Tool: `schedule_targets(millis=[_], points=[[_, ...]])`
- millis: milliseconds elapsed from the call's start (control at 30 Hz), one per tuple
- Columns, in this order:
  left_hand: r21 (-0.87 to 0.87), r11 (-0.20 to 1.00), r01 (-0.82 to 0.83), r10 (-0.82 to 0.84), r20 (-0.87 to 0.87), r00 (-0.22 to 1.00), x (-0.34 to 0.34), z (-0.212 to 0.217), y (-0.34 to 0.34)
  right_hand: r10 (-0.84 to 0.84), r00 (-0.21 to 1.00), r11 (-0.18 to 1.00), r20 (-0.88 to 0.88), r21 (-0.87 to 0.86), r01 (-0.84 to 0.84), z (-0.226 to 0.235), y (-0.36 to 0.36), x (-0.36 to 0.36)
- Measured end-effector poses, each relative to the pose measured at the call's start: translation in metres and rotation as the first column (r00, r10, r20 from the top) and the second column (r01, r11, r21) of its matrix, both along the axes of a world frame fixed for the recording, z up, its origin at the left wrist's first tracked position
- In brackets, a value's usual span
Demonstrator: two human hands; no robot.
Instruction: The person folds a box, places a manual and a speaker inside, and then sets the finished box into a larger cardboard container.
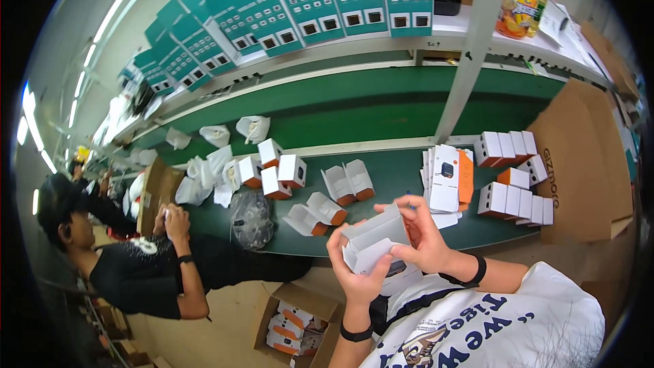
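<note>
Together, the left hand [357, 276] and right hand [422, 235] grasp an open white carton [375, 238], just before the green conveyor belt [381, 170]; a stack of flat cartons [446, 177] lies on it.

I hold a small white cardboard box [376, 240] up in front of my chest, above the near edge of the green bench. It is tilted, its long side slanting up to the right, and one end stands open with a pale flap folded out toward me. Under its lower edge a dark object shows, pressed close against it; what it is I cannot tell
</note>
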State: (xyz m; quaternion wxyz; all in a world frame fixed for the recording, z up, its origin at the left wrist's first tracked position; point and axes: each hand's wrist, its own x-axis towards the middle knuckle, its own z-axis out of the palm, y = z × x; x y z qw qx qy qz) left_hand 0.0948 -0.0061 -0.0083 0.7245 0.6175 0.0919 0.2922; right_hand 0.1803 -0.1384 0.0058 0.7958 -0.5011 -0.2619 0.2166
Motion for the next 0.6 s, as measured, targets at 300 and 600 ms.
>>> schedule_targets(millis=[300,600], points=[[0.255,0.919,-0.299,0.32,-0.041,0.947,-0.018,0.013,-0.051,0.33,0.93,0.943,0.164,-0.025,-0.331,-0.004,-0.032,0.024],[0.309,0.818,-0.486,0.539,-0.114,0.835,-0.041,0.024,-0.087,0.35,0.928,0.93,0.126,0.068,-0.36,-0.007,-0.037,0.006]])
